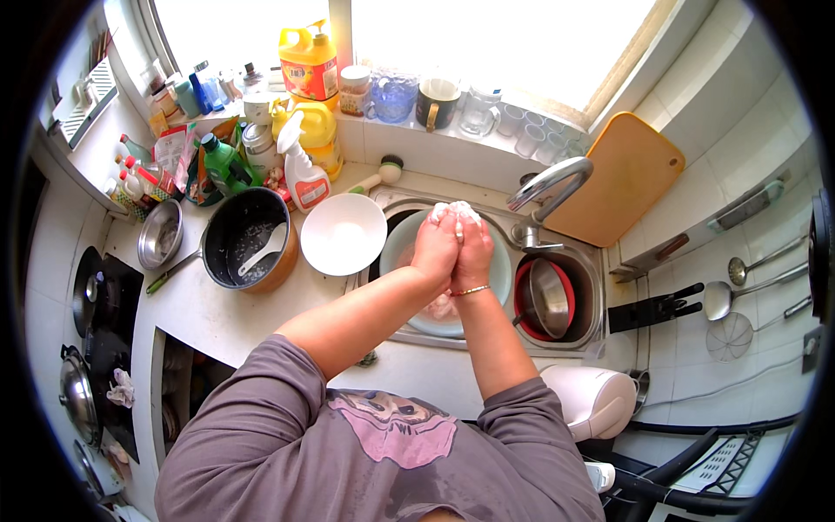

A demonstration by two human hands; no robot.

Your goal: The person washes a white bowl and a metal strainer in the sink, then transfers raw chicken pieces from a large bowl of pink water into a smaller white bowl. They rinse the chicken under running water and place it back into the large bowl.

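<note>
My left hand (pixel 436 243) and my right hand (pixel 475 260) are pressed together over a pale green basin (pixel 497 287). Between them they squeeze a pale, wet lump (pixel 464 210), which bulges out past the fingertips and looks like raw meat. More pinkish-white pieces (pixel 442 308) lie in the basin below, partly covered by my wrists. The basin rests in the left bowl of a steel double sink (pixel 522 218). A beaded bracelet circles my right wrist.
The curved faucet (pixel 551 179) rises right of the basin. Left stand a white bowl (pixel 344 235) and a dark-lined pot (pixel 251 218) holding a white rice paddle (pixel 262 249). A red basin (pixel 566 307) with a metal bowl (pixel 548 297) fills the right sink. An orange cutting board (pixel 616 179) leans behind.
</note>
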